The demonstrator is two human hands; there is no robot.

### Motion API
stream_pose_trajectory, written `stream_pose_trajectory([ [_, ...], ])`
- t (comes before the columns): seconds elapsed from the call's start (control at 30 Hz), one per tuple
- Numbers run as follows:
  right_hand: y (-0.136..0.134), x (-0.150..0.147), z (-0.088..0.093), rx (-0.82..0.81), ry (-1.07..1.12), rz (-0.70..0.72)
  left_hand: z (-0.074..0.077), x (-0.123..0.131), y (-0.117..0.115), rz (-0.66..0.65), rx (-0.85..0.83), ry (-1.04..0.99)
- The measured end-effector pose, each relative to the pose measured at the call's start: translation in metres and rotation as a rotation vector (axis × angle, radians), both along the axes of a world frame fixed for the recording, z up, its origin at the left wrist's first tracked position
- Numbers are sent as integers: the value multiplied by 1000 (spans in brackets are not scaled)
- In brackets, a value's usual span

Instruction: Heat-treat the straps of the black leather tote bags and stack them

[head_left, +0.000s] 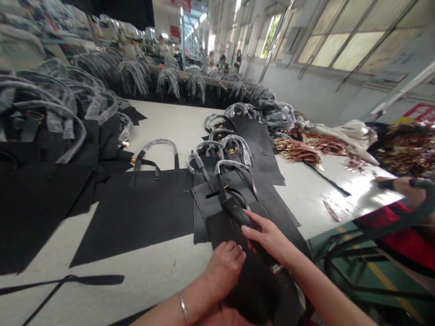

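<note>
My right hand [268, 236] is closed around a rounded black leather piece [238, 212], with thumb on top and fingers beneath. That piece lies at the base of a bag handle partly wrapped in clear plastic [231, 164]. My left hand [226, 267], with a bracelet on the wrist, is curled in a fist against the black leather panel [251, 280] in front of me. What its fingers hold, if anything, is hidden. Several black bag panels with wrapped handles and gold buckles overlap just beyond my hands. Left of them, another black panel [146, 208] with a handle lies flat.
Black panels with wrapped handles [44, 136] are heaped at the left. Brown straps with gold hardware [299, 147] lie at the right of the white table [180, 120]. A loose black strap [98, 280] lies at the near left. Red and dark items [404, 235] stand beside the table's right edge.
</note>
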State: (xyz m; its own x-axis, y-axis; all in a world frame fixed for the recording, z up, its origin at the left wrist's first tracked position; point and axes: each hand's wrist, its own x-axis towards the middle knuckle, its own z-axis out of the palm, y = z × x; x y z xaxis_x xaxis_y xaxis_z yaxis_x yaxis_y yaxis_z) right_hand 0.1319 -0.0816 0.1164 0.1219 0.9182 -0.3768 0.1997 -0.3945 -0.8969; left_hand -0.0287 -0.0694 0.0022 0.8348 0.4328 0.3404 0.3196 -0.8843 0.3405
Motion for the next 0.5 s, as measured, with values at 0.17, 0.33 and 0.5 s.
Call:
stream_pose_trajectory([
  [0.17, -17, 39, 5, 82, -66, -152, 21, 13, 17, 126, -218, -20],
  [0.33, -43, 65, -18, 68, -311, -239, 30, 44, 73, 275, -320, -202],
  [0.5, -40, 77, -44, 123, -455, -408, -6, 88, 147, 394, -707, -121],
])
